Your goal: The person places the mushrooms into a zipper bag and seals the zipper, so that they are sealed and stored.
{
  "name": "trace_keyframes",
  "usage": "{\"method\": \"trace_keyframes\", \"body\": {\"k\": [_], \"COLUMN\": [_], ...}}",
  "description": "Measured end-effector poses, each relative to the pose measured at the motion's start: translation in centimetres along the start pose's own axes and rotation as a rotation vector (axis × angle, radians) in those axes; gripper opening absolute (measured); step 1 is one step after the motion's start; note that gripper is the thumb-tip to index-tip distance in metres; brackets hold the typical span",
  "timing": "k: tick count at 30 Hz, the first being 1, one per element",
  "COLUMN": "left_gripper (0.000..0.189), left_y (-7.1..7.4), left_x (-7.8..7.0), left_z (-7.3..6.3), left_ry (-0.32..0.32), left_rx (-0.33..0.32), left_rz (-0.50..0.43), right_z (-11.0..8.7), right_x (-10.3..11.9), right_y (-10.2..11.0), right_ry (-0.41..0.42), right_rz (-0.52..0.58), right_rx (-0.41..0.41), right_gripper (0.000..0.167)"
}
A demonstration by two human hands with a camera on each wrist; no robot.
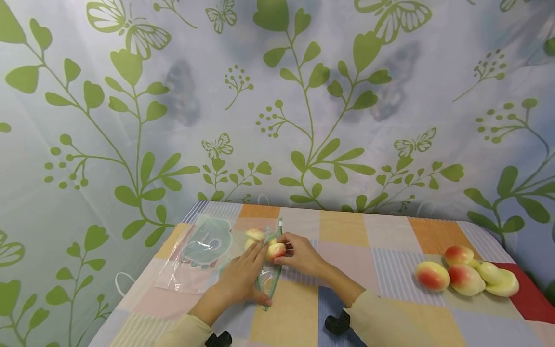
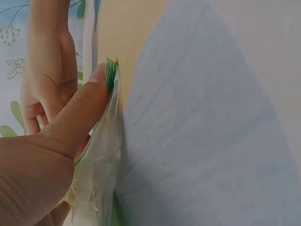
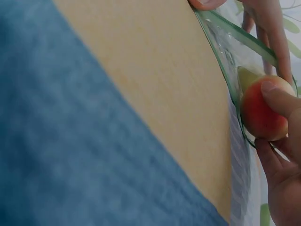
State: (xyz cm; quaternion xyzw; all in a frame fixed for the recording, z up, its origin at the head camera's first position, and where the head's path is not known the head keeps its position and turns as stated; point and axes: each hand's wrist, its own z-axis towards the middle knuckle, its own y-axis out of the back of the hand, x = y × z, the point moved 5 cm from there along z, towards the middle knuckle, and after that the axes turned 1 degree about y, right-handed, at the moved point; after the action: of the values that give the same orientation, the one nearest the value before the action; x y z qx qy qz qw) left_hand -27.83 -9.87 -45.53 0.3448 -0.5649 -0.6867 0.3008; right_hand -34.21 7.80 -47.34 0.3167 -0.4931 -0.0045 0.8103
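My right hand (image 1: 305,255) pinches a red-and-yellow peach (image 3: 264,109) between thumb and fingers at the mouth of a clear zip bag (image 1: 173,277). Green zip strips edge the mouth, and a teal cartoon creature is printed on the bag. My left hand (image 1: 243,274) lies over the bag with straight fingers spread from the thumb. Its thumb (image 2: 82,106) presses the near end of the green zip edge (image 2: 111,75), while its fingers touch the mouth's upper edge. The mouth stands apart between them. Pale yellow fruit (image 1: 254,235) shows by the left fingertips, partly covered.
At the table's right lie several red-and-yellow peaches (image 1: 432,276) and pale yellow fruit pieces (image 1: 503,283), close together. A patchwork cloth (image 1: 295,313) covers the table. Behind it hangs a leaf-and-butterfly curtain (image 1: 243,115).
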Motion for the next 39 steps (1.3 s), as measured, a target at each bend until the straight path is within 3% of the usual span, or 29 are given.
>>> {"method": "trace_keyframes", "body": {"k": [11,19,26,34,39], "left_gripper": [0.14,0.139,0.138,0.138,0.138], "left_y": [0.0,0.1,0.3,0.3,0.2], "left_x": [-0.2,-0.4,-0.4,-0.4,-0.4], "left_z": [-0.1,-0.2,-0.2,-0.1,0.0], "left_ry": [-0.014,-0.032,-0.031,-0.021,-0.027], "left_rx": [-0.009,-0.017,-0.016,-0.008,-0.01], "left_rz": [0.003,0.029,0.041,0.021,0.025], "right_z": [0.7,1.1,1.5,1.3,1.5], "right_x": [-0.7,-0.3,-0.3,-0.9,-1.0], "right_y": [-0.9,-1.2,-1.5,-1.4,-1.0], "right_ry": [-0.038,-0.027,-0.046,-0.105,-0.131], "right_rz": [-0.059,-0.076,-0.121,0.015,0.035], "right_rx": [-0.048,-0.043,-0.1,-0.111,-0.098], "right_gripper": [0.051,0.042,0.04,0.033,0.025]}}
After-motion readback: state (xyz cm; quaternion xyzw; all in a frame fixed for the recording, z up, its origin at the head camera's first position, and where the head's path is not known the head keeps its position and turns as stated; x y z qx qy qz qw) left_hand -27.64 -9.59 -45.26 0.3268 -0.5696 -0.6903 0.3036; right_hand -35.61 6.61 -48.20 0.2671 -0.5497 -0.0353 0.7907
